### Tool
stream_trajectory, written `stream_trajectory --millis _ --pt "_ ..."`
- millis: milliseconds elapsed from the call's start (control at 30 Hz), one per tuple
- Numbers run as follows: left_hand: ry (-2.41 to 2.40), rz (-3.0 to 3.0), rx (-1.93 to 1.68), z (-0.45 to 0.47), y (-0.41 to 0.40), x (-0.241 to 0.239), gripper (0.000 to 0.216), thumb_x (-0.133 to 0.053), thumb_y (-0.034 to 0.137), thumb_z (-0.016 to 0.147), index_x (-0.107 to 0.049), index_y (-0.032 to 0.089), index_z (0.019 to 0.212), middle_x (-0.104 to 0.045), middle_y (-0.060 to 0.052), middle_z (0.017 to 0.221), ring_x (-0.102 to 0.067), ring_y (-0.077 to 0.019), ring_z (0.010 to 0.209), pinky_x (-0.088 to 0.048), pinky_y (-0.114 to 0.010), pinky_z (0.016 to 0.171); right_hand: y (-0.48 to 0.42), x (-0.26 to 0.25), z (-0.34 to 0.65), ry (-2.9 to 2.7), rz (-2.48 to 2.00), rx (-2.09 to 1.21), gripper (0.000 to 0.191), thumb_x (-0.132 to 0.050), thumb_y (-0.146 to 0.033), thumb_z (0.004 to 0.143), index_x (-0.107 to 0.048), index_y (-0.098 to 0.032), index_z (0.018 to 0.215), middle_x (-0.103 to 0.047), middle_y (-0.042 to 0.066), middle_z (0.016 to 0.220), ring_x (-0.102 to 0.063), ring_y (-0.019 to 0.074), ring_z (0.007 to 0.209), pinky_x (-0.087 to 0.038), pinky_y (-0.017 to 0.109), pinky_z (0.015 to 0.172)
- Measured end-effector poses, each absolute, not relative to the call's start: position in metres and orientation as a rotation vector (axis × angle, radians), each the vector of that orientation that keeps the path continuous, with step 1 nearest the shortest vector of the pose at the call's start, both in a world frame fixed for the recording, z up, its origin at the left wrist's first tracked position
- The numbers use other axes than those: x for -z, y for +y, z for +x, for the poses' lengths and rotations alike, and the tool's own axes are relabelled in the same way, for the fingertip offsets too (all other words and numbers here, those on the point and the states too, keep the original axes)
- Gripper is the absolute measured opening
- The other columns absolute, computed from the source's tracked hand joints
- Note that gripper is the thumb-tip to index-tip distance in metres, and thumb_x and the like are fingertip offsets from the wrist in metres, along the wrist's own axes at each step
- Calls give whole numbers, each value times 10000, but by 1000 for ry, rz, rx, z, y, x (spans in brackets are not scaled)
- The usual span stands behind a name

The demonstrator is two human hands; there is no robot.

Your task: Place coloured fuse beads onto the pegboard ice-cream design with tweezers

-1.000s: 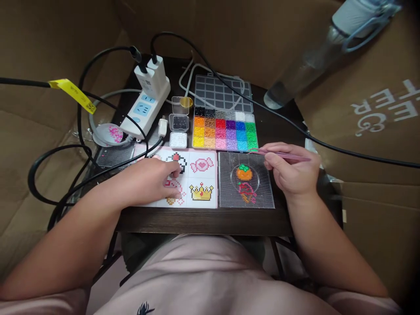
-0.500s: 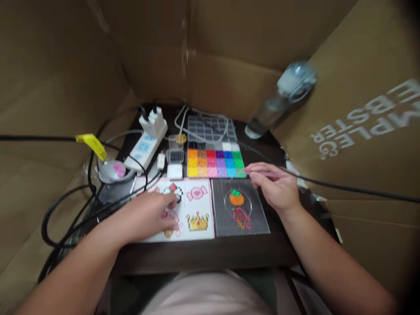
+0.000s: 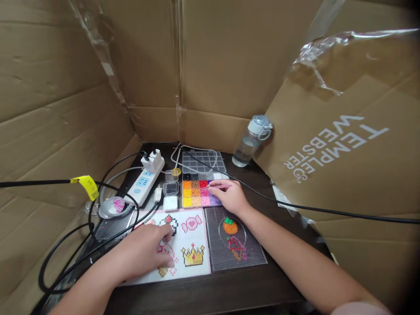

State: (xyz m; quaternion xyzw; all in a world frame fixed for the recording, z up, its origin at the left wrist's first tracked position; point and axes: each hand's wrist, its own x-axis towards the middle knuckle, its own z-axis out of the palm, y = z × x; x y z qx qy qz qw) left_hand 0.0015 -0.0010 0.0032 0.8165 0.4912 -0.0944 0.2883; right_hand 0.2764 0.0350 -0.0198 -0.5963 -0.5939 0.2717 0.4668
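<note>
My left hand (image 3: pixel 144 249) rests on a pattern sheet (image 3: pixel 197 236) printed with a cupcake, a candy and a crown. Its thumb and forefinger are apart, with nothing seen between them. Pinched in my right hand (image 3: pixel 231 197) is a pair of pink tweezers (image 3: pixel 223 187), its tip over the red and pink compartments of the bead box (image 3: pixel 187 192). The hand covers the box's right part. On the clear pegboard (image 3: pixel 256 256) lie an orange fruit made of beads (image 3: pixel 230 226) and a pink, red and brown bead figure (image 3: pixel 236 248) below it.
Small cases of black beads (image 3: pixel 171 188) and white beads (image 3: pixel 170 203) stand left of the bead box. Further left are a power strip (image 3: pixel 141 186), a dish of pink beads (image 3: pixel 113 206) and black cables (image 3: pixel 90 218). A water bottle (image 3: pixel 247 144) stands behind, by the cardboard walls (image 3: pixel 216 127).
My right hand has moved left with the tweezers, from the green compartments to the red and pink ones. My left hand stays on the sheet. The camera view has tilted upward.
</note>
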Motion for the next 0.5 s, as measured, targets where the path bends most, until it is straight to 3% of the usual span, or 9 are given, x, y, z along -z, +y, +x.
stream_trajectory --millis 133,500 --pt "1316 2179 261 0 0 -1 307 -701 487 664 -614 299 891 -665 -6 833 -598 -222 786 -313 -285 629 36 27 272 -1414 -1425 -673 115 -720 -279 714 -760 -184 764 -778 74 789 -730 220 709 -584 331 690" --pt "1317 2170 285 1 0 -3 306 -689 504 678 -610 299 891 -666 -2 846 -586 -223 809 -313 -293 643 33 30 279 -1397 -1482 -652 101 -720 -281 720 -767 -197 750 -777 58 789 -728 215 725 -580 333 738"
